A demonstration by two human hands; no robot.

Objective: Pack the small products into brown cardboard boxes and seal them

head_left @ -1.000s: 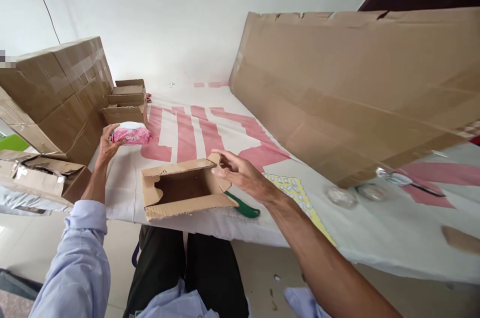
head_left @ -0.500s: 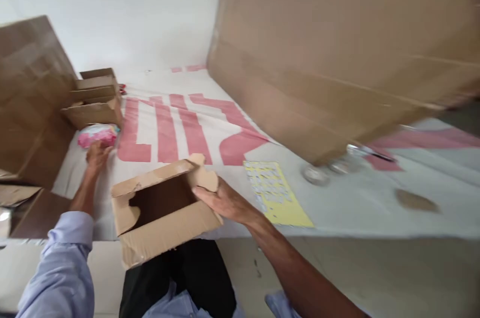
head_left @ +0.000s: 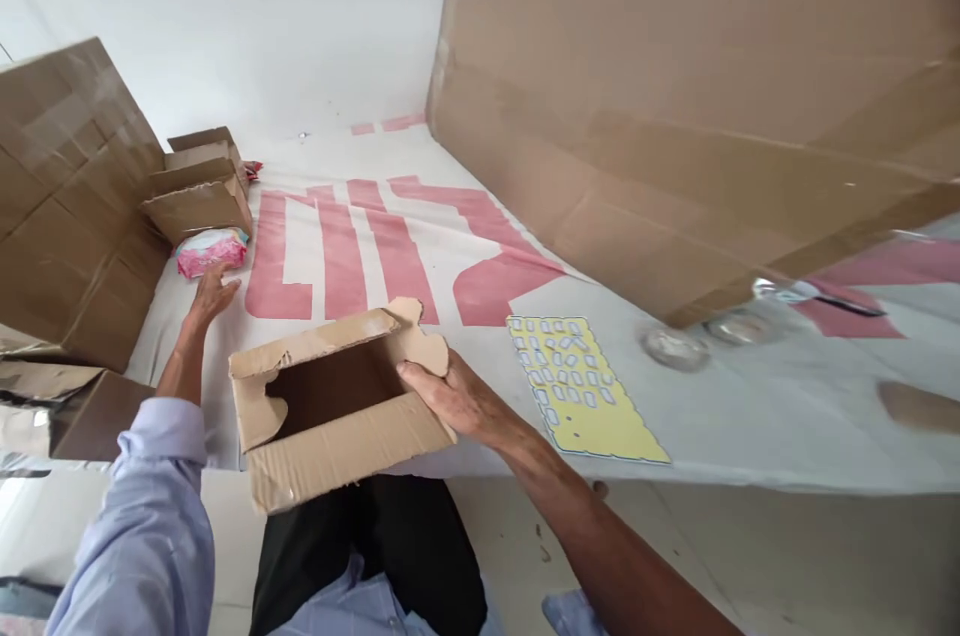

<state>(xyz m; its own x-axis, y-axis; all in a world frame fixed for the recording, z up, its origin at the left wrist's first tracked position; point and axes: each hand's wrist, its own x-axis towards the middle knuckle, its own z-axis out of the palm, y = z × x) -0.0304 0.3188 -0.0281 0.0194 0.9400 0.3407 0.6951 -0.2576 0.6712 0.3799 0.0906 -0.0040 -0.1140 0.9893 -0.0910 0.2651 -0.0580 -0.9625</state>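
Note:
My right hand [head_left: 450,396] grips the right side of a small open cardboard box [head_left: 330,411], which sticks out over the table's near edge above my lap. Its torn flaps stand up and the inside looks empty. My left hand [head_left: 211,296] rests open on the white cloth, fingers spread, just below a pink and white packet [head_left: 211,251]. The packet lies on the cloth by itself, next to an open brown carton [head_left: 199,201]. My fingers are near it but not around it.
Large taped cartons [head_left: 67,196] stand at the left, with a flattened one [head_left: 52,396] below them. A big cardboard sheet [head_left: 675,116] leans along the right. A yellow sheet of small stickers [head_left: 581,386], glass lids [head_left: 675,348] and a tool [head_left: 825,296] lie on the white cloth with red lettering [head_left: 375,246].
My left hand set the pink packet down by the open carton and let go. My right hand took hold of the small box and pulled it over the table edge. The green-handled tool is out of sight.

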